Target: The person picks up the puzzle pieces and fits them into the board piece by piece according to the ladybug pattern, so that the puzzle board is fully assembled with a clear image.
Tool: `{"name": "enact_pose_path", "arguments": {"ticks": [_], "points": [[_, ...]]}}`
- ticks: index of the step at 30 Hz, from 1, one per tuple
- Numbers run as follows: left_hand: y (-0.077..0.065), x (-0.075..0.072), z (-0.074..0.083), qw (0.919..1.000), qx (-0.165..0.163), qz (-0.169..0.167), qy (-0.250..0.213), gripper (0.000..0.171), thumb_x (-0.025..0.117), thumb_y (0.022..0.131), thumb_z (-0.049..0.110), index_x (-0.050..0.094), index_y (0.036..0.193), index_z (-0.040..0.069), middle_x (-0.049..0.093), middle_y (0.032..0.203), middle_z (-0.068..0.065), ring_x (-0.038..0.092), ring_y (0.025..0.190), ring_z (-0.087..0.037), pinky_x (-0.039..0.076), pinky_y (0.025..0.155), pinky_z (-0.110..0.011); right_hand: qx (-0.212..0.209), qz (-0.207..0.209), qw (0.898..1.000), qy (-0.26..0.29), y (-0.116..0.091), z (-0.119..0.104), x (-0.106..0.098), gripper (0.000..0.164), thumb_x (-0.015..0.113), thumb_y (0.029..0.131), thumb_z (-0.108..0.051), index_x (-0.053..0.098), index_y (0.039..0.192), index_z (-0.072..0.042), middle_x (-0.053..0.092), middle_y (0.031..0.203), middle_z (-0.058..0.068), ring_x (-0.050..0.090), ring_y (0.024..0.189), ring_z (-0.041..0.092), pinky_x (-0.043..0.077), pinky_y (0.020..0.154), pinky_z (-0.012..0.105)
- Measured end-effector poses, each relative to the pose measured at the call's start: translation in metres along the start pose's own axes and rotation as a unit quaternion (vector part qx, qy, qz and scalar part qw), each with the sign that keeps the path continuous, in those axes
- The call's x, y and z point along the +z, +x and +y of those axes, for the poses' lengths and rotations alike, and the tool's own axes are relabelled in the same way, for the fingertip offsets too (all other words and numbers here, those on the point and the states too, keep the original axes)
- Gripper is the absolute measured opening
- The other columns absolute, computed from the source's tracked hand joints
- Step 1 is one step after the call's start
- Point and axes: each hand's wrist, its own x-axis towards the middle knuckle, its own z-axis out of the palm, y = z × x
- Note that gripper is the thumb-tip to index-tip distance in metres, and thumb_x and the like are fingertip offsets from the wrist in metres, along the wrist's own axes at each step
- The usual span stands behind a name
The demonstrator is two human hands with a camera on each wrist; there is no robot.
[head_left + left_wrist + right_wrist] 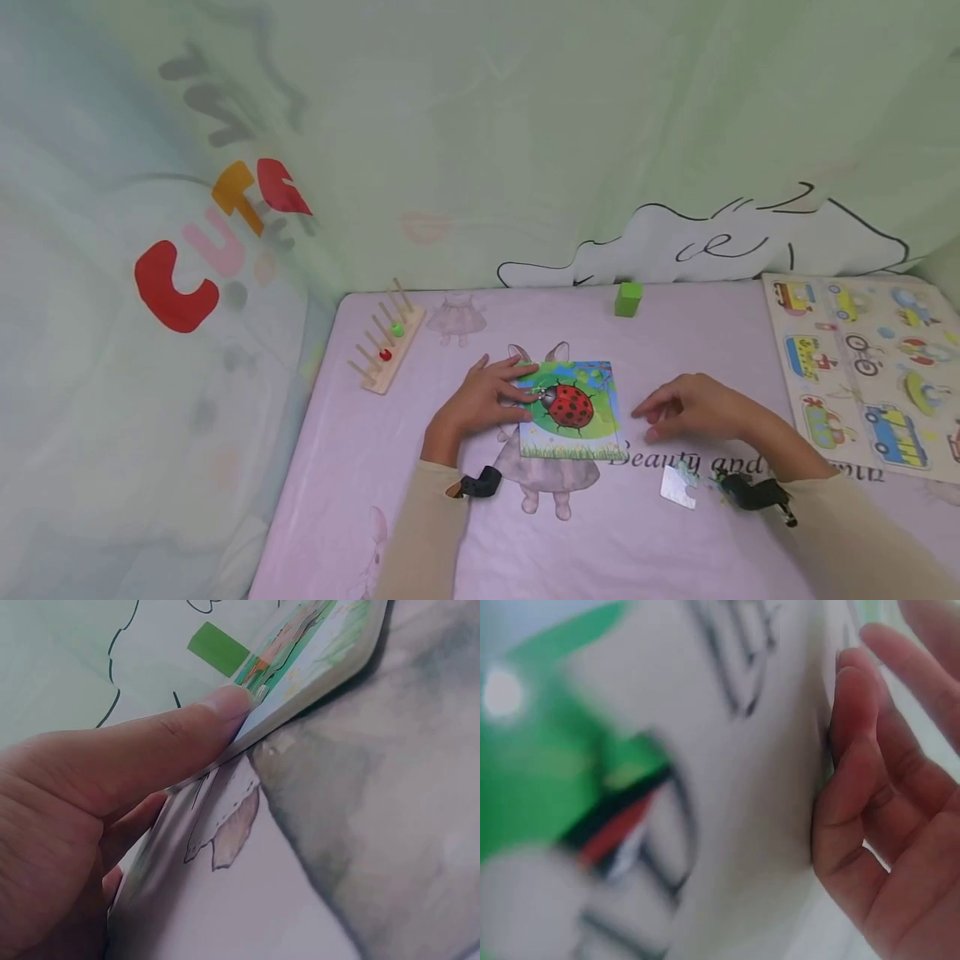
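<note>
A square ladybug jigsaw puzzle [572, 406] lies flat on the pink cloth. My left hand [491, 396] rests on its left edge with fingers spread, several fingertips over the picture. In the left wrist view the thumb [180, 739] presses along the board's edge. To the right of the puzzle, my right hand [693, 407] hovers low over the cloth, fingers loosely bent and holding nothing. A loose, shiny puzzle piece [678, 487] lies below that hand. Beside it, more green printed surface is partly hidden by the wrist camera; in the right wrist view a green piece [525, 780] looks blurred.
A wooden peg rack [393, 350] with a red and a green bead stands at the left. Toward the back wall is a green block [628, 299]. A vehicle picture board [862, 375] lies at the right, close to my right forearm. Printed curtains enclose the back and left.
</note>
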Motion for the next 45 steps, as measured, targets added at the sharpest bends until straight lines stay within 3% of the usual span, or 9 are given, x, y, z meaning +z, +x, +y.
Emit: {"name": "enact_pose_path", "arguments": {"ticks": [6, 12, 19, 32, 37, 45], "points": [[-0.001, 0.001, -0.002, 1.0000, -0.001, 0.005, 0.001, 0.034, 0.081, 0.087, 0.040, 0.078, 0.118, 0.028, 0.050, 0.156, 0.009, 0.029, 0.156, -0.017, 0.009, 0.126, -0.061, -0.035, -0.002, 0.999, -0.013, -0.016, 0.006, 0.004, 0.028, 0.089, 0.076, -0.038, 0.080, 0.100, -0.028, 0.066, 0.085, -0.014, 0.052, 0.075, 0.002, 0.045, 0.064, 0.020], [-0.001, 0.001, -0.002, 1.0000, -0.003, 0.004, -0.001, 0.035, 0.081, 0.086, 0.040, 0.078, 0.118, 0.027, 0.050, 0.156, 0.009, 0.029, 0.156, -0.017, 0.009, 0.127, -0.061, -0.078, -0.028, 0.996, -0.025, -0.025, 0.012, 0.008, 0.026, 0.092, 0.071, -0.037, 0.078, 0.092, -0.034, 0.066, 0.089, -0.016, 0.053, 0.082, 0.003, 0.046, 0.070, 0.020], [0.001, 0.002, -0.001, 1.0000, -0.007, -0.005, 0.000, 0.035, 0.080, 0.087, 0.041, 0.077, 0.120, 0.028, 0.048, 0.157, 0.010, 0.028, 0.156, -0.016, 0.008, 0.127, -0.059, -0.068, -0.044, 0.994, -0.073, -0.034, 0.011, 0.013, 0.034, 0.094, 0.065, -0.039, 0.074, 0.092, -0.045, 0.060, 0.099, -0.022, 0.049, 0.092, 0.002, 0.045, 0.081, 0.024], [-0.001, 0.000, 0.000, 1.0000, -0.009, -0.003, -0.004, 0.035, 0.080, 0.087, 0.040, 0.078, 0.119, 0.027, 0.049, 0.157, 0.009, 0.028, 0.156, -0.017, 0.007, 0.127, -0.060, -0.077, -0.050, 0.992, -0.083, -0.030, 0.014, 0.013, 0.035, 0.092, 0.068, -0.036, 0.065, 0.091, -0.039, 0.055, 0.097, -0.021, 0.045, 0.093, 0.001, 0.044, 0.081, 0.023], [-0.001, 0.000, 0.000, 1.0000, -0.005, -0.003, -0.002, 0.035, 0.080, 0.087, 0.040, 0.078, 0.119, 0.026, 0.049, 0.157, 0.008, 0.028, 0.156, -0.018, 0.009, 0.126, -0.061, -0.068, -0.056, 0.995, -0.053, -0.030, 0.012, 0.008, 0.033, 0.090, 0.072, -0.033, 0.061, 0.089, -0.033, 0.056, 0.088, -0.016, 0.046, 0.086, 0.003, 0.040, 0.073, 0.022], [0.000, 0.000, 0.000, 1.0000, 0.002, 0.004, 0.002, 0.035, 0.081, 0.086, 0.038, 0.078, 0.118, 0.026, 0.051, 0.156, 0.006, 0.031, 0.155, -0.020, 0.010, 0.126, -0.062, -0.115, -0.055, 0.990, 0.061, -0.026, 0.007, 0.002, 0.012, 0.078, 0.091, -0.022, 0.070, 0.100, -0.024, 0.067, 0.091, -0.009, 0.059, 0.084, 0.007, 0.049, 0.070, 0.021]]}}
